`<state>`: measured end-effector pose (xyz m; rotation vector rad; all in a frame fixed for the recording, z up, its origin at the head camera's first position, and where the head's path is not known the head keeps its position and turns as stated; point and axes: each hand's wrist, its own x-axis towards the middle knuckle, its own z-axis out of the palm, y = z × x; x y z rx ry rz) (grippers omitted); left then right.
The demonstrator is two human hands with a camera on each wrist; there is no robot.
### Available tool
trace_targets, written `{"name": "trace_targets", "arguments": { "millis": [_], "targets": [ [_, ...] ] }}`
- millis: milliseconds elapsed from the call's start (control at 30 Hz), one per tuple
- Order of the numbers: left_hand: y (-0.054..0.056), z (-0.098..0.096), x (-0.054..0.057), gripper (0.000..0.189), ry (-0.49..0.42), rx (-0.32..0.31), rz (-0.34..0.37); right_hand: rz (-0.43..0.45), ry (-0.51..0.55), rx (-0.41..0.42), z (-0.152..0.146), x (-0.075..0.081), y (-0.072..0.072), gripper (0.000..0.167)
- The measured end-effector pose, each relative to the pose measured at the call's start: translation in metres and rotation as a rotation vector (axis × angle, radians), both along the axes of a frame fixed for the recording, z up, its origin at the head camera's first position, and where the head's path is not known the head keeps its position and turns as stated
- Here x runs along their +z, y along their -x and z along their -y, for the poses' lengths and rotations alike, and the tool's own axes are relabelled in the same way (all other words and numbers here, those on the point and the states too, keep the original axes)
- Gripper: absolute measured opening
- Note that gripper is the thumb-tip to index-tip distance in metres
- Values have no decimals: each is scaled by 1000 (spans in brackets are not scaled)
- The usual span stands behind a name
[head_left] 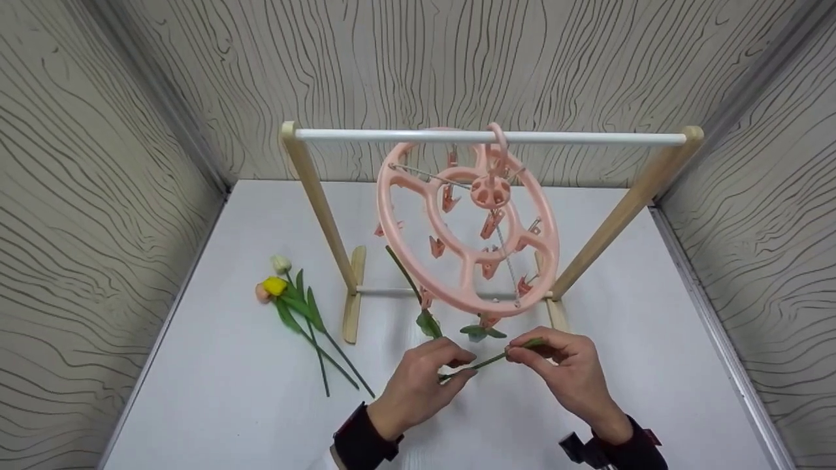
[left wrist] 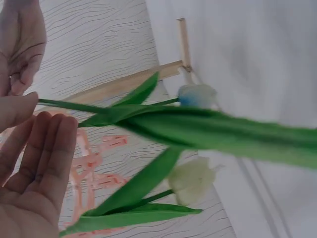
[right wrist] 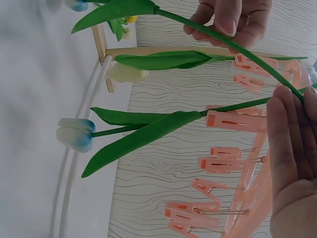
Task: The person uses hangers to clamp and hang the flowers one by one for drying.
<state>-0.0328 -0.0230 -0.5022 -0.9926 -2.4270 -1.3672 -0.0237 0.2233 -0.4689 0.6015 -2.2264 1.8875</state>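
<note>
My left hand (head_left: 421, 382) and right hand (head_left: 568, 369) hold one artificial tulip by its green stem (head_left: 490, 361), in front of a round pink clip hanger (head_left: 467, 287). Thumb and fingers of each hand pinch the stem, some distance apart. In the right wrist view this stem runs slantwise from near the left hand (right wrist: 235, 22) to the right hand (right wrist: 294, 158). A blue-and-white tulip (right wrist: 75, 135) and a white tulip (right wrist: 128, 73) hang head-down at the hanger's pink clips (right wrist: 235, 120). In the left wrist view a broad green leaf (left wrist: 223, 129) crosses in front.
The hanger hooks onto the white bar (head_left: 588, 138) of a wooden-legged stand (head_left: 320, 202). Several pink clips dangle from its rings. On the white table (head_left: 209, 372), left of the stand, lie a white tulip (head_left: 281, 264), a yellow tulip (head_left: 275, 286) and a peach tulip (head_left: 262, 293).
</note>
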Motion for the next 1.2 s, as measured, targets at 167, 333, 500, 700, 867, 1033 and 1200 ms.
{"name": "trace_targets", "arguments": {
  "millis": [167, 333, 500, 700, 867, 1033, 1200],
  "targets": [
    [1, -6, 15, 14, -29, -36, -49, -86, -10, 24, 5, 7, 1, 27],
    [2, -8, 24, 13, -52, -74, -35, -152, -36, 41, 10, 13, 1, 31],
    [0, -4, 29, 13, -92, -76, 7, -255, -9, 4, 14, 19, 0, 38],
    [-3, 9, 32, 13, -174, -55, 31, -553, -129, -186, 20, 28, 4, 15],
    [-5, 21, 34, 14, -240, -25, -10, -719, -341, -248, 33, 39, 11, 46],
    [-8, 30, 34, 20, -320, -5, -83, -808, -514, -312, 49, 43, 19, 49],
    [-9, 37, 33, 23, -389, 29, -96, -830, -614, -427, 64, 40, 23, 48]
  ]
}}
